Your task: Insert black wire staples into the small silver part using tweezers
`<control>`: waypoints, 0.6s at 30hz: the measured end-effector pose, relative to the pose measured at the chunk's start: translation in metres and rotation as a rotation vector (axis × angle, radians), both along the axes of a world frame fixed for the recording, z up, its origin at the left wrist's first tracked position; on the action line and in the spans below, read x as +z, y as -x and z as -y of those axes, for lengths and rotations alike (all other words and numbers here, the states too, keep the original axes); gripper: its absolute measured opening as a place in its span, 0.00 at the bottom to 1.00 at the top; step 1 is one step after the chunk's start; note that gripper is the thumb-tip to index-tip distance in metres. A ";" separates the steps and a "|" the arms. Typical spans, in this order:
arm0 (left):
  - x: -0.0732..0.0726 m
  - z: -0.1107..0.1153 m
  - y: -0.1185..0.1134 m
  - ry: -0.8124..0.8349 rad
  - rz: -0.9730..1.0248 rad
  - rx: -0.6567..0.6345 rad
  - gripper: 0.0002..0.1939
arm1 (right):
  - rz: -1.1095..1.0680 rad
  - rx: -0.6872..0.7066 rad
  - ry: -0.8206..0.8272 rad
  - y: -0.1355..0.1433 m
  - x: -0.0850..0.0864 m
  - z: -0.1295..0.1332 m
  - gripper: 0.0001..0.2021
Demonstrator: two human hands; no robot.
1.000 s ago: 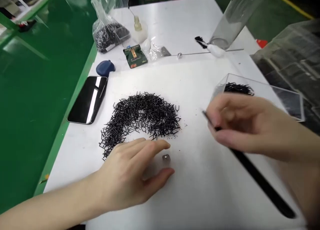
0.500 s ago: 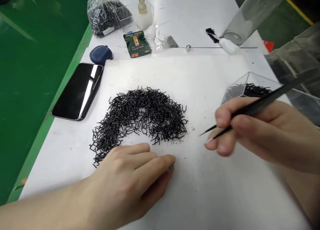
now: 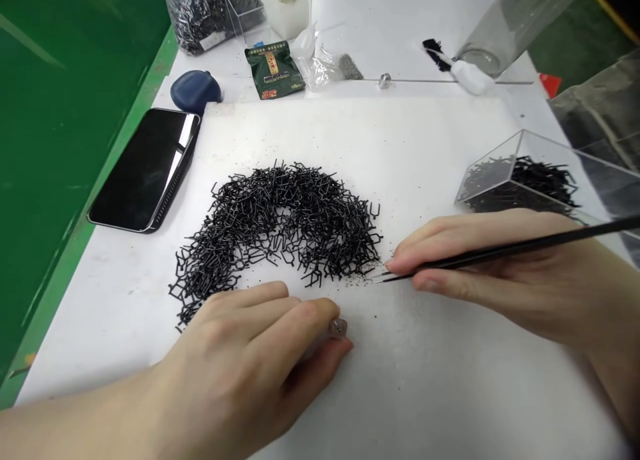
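My left hand [image 3: 260,353] rests at the near edge of the pile, closed round a small clear piece [image 3: 338,327] whose end shows between thumb and forefinger; the rest of it is hidden. My right hand [image 3: 490,273] grips black tweezers [image 3: 480,255], their fine tips pointing left, low over dark specks at the pile's right end. A curved pile of small black bent pins [image 3: 280,207] spreads over the white sheet [image 3: 410,133].
A phone [image 3: 145,167] and a dark blue case [image 3: 195,91] lie at the left. Behind the pile are a green packet [image 3: 274,70] and a bag of black pieces [image 3: 205,13]. A clear box [image 3: 520,180] of black pieces stands at the right, a clear cylinder [image 3: 515,27] behind it.
My right hand has brought the tweezers left and down towards the sheet, their tips closer together. My left thumb has shifted, and the clear piece's end shows more. The view has moved slightly.
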State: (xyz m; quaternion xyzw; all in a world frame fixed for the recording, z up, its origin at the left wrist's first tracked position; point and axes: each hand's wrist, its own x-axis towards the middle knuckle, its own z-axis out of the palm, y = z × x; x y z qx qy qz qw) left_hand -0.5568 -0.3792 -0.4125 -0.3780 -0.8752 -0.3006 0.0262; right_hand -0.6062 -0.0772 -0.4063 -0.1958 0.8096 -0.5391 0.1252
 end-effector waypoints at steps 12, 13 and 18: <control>-0.004 0.000 0.000 -0.022 0.014 -0.019 0.06 | 0.044 -0.145 0.010 -0.006 -0.005 0.008 0.10; -0.004 -0.001 0.000 -0.020 0.013 -0.017 0.07 | 0.053 -0.139 0.004 -0.006 -0.006 0.008 0.09; -0.001 -0.001 0.002 0.007 0.012 -0.011 0.09 | 0.048 -0.133 0.014 -0.005 -0.009 0.007 0.06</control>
